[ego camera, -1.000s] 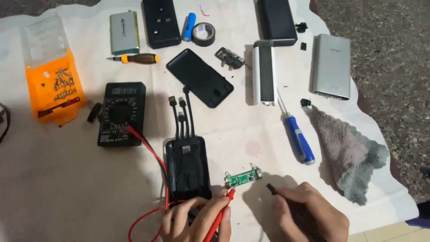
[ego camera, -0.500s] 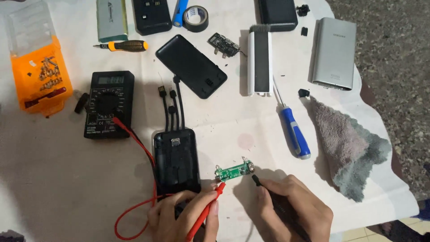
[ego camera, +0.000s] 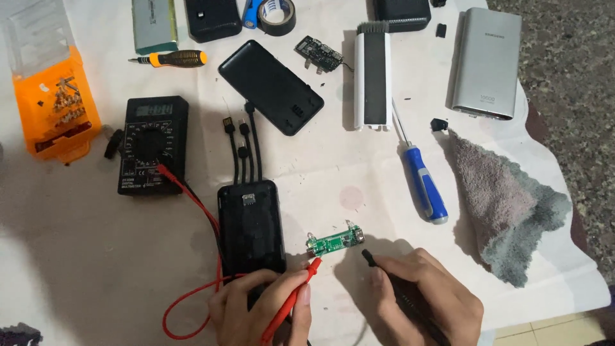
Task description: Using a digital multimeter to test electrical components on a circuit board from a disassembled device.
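Note:
A small green circuit board lies on the white sheet near the front. My left hand grips a red probe whose tip touches the board's left end. My right hand holds a black probe, its tip just right of the board and close to its right end. A red lead runs from the probe to a black multimeter at the left. A black power bank with short cables lies beside my left hand.
Blue-handled screwdriver, grey cloth, silver power bank, white case, a black case, another small board, orange bit box, orange screwdriver, tape roll. Stone floor at right.
The view has shifted so everything sits higher in frame. Both hands moved closer to the green board; the red probe tip now touches its left end.

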